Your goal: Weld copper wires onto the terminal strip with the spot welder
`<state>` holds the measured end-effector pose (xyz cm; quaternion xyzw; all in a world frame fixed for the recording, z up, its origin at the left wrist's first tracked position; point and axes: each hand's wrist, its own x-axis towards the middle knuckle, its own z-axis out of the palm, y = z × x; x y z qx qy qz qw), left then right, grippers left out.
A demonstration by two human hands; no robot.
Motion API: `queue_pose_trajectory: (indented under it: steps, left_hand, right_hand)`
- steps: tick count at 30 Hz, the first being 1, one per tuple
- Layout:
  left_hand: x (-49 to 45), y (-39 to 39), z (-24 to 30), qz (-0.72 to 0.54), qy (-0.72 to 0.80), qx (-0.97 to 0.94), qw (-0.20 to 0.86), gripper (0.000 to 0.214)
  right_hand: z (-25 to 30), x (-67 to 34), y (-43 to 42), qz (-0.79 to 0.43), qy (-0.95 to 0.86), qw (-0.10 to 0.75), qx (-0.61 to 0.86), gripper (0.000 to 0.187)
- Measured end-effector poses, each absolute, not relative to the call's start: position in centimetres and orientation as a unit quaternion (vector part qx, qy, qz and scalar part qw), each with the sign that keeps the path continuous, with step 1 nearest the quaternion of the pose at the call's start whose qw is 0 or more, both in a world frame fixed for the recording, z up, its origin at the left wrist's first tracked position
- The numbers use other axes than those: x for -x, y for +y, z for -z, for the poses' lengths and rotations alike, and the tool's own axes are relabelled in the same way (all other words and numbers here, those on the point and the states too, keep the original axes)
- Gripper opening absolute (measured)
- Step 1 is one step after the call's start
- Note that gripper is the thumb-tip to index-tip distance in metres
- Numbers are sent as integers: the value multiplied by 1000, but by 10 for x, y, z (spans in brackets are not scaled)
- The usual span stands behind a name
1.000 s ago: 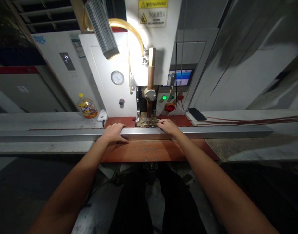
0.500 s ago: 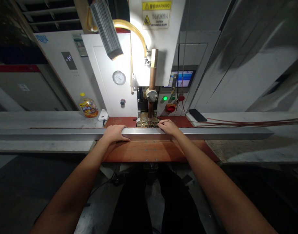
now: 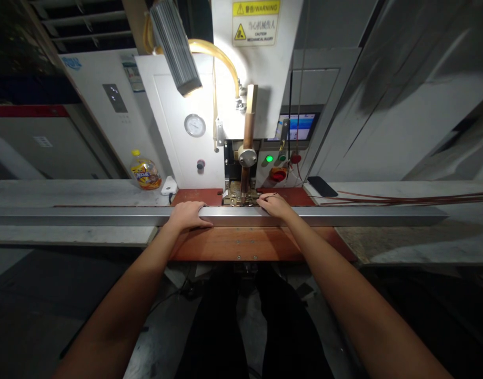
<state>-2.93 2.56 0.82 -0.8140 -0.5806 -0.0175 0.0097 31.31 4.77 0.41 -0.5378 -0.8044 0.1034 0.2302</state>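
Note:
A long silver metal bar (image 3: 233, 215) lies crosswise on the bench in front of a machine. My left hand (image 3: 188, 216) is wrapped over the bar, thumb along its near face. Across the same bar rests my right hand (image 3: 275, 204), its fingers pinched close to a small brass-coloured fixture (image 3: 234, 196). A thin dark strip shows at those fingertips, too small to name. Between my hands, behind the bar, an upright copper electrode rod (image 3: 245, 176) points down at the fixture. Its tip is close to the fixture; contact cannot be made out.
Thin copper-coloured rods (image 3: 403, 200) and a phone (image 3: 322, 186) lie at right. A yellow-capped bottle (image 3: 146, 173) and a white device (image 3: 169, 186) stand at left. A lamp (image 3: 176, 47) hangs above. Buttons, a red knob (image 3: 278, 174) and a screen (image 3: 300, 127) are on the machine.
The copper electrode rod has come down slightly towards the fixture. Both hands keep their places on the bar; the whole view has shifted a little.

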Motion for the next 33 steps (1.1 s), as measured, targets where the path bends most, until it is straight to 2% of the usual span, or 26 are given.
queue_pose_trajectory:
  steps: [33]
  left_hand:
    - [30,16,-6,37,-568,821,43,87]
  right_hand:
    - [2,-316,44,-100,-810,266,513,35]
